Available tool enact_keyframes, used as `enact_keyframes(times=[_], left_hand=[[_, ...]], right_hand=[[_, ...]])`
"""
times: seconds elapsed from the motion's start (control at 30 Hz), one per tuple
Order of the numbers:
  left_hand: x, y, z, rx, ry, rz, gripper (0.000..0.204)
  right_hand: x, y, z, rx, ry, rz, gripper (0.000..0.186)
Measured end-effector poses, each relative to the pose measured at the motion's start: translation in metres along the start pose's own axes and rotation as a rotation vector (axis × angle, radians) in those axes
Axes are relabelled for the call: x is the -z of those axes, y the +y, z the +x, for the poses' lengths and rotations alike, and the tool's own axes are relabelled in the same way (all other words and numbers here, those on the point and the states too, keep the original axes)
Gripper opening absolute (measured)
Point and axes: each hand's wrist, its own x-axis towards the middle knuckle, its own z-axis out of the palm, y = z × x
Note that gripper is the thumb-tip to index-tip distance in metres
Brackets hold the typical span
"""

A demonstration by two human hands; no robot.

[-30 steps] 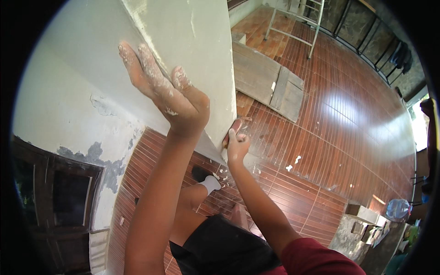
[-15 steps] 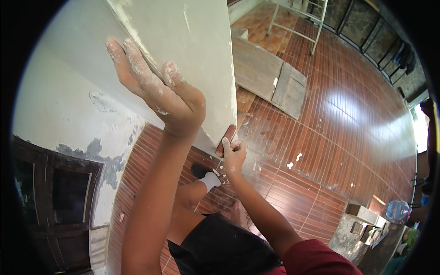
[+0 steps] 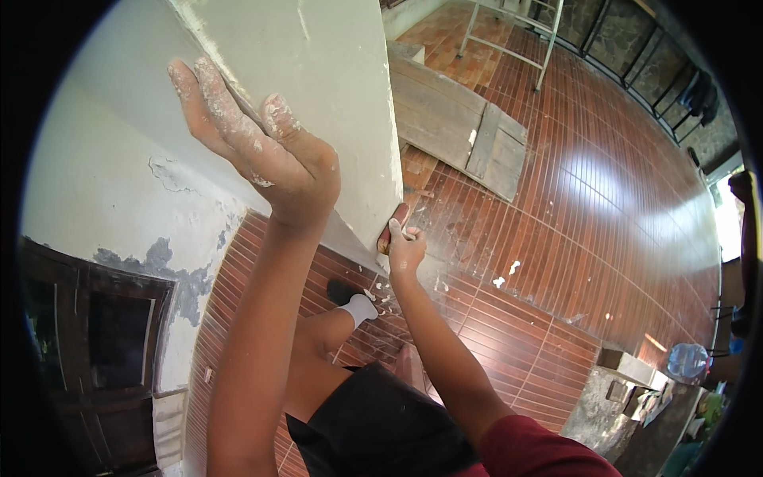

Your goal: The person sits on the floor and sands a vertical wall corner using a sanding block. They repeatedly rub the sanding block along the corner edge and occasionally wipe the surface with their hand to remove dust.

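Observation:
A pale plastered column [image 3: 318, 87] with chipped white edges rises in front of me. Against its far-left edge rests my left hand [image 3: 266, 143], fingers stretched out and dusted with white powder, holding nothing. My right hand [image 3: 408, 250] is closed round a reddish-brown sanding block [image 3: 394, 227], gripping it from the near side. The block lies against the column's right-hand edge, low down near its bottom corner. White dust also marks the right fingers.
Paint flakes [image 3: 498, 282] lie scattered on the brown striped floor tiles [image 3: 580, 246]. A wooden board [image 3: 445, 111] lies beyond the column, with a metal ladder [image 3: 509, 48] behind. A dark-framed door [image 3: 95, 334] stands left, a clear water jug [image 3: 687, 362] right.
My right hand has shifted slightly up and left with the sanding block along the column's edge. The whole view has moved a little, and the left hand stays against the column.

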Motion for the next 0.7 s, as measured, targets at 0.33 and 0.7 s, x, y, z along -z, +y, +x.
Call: enact_keyframes(times=[0.33,0.7], left_hand=[[-0.0016,-0.0008,0.0007,0.002,0.032,0.035,0.051],[-0.0013,-0.003,-0.003,0.0,0.026,-0.011,0.051]], right_hand=[[-0.0072,-0.0046,0.0035,0.159,0.002,-0.021,0.032],[-0.0013,-0.0069,-0.0004,0.041,-0.071,0.009,0.037]])
